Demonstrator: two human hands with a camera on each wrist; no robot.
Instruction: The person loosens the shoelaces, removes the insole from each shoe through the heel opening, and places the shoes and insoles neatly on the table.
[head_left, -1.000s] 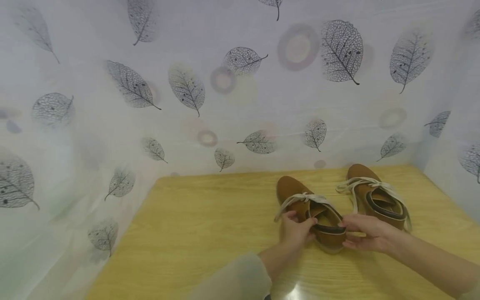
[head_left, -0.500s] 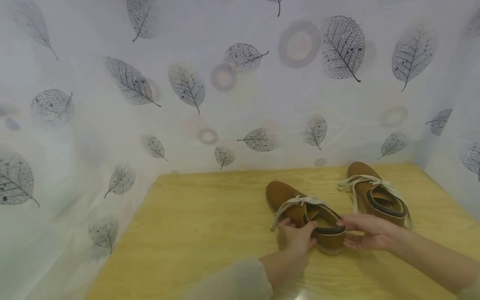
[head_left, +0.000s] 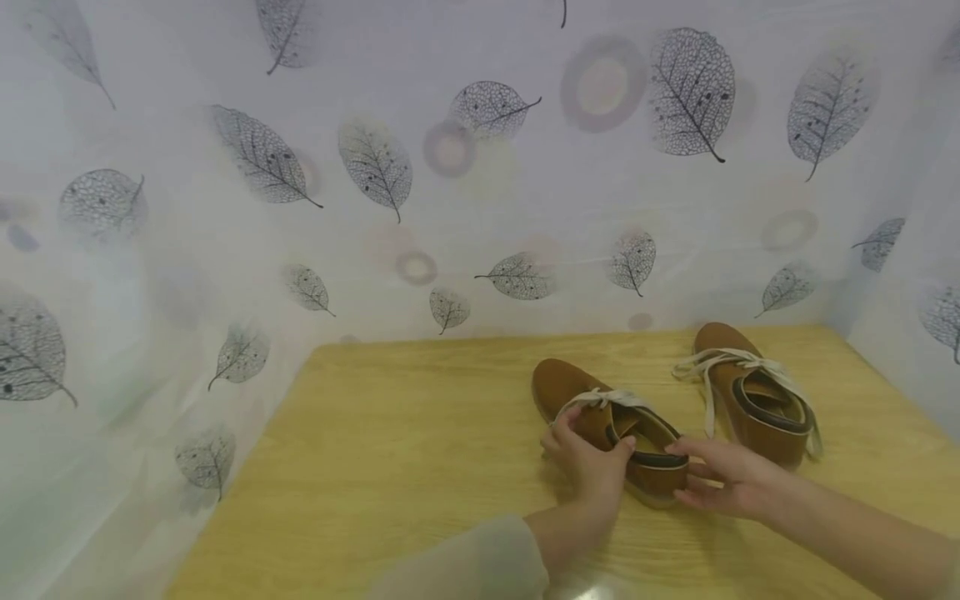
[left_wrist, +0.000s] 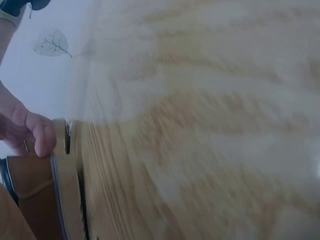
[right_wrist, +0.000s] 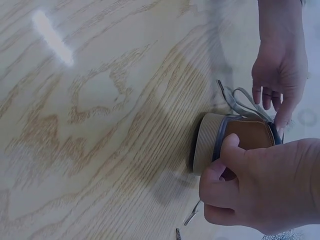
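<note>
A brown lace-up shoe (head_left: pixel 558 387) with pale laces and a dark collar lies toe to the far left in the head view. My left hand (head_left: pixel 588 467) holds its near side, thumb over the collar and fingers along the outside by the laces. At the heel, my right hand (head_left: pixel 727 479) grips the collar and the back of the shoe. The right wrist view shows the ribbed pale sole (right_wrist: pixel 207 145) on its edge side, with my right-hand fingers (right_wrist: pixel 225 200) curled close by. In the left wrist view, part of the shoe's side (left_wrist: pixel 35 195) shows at the lower left.
The matching brown shoe (head_left: pixel 772 437) stands to the right, its loose laces (head_left: pixel 708 392) trailing on the wooden tabletop (head_left: pixel 390 450). Behind the table and at both sides hangs a pale leaf-patterned sheet (head_left: pixel 525 183).
The held shoe's toe has swung to the left, so the shoe lies more slanted. My left hand's fingers have shifted forward up to the laces; my right hand has stayed at the heel.
</note>
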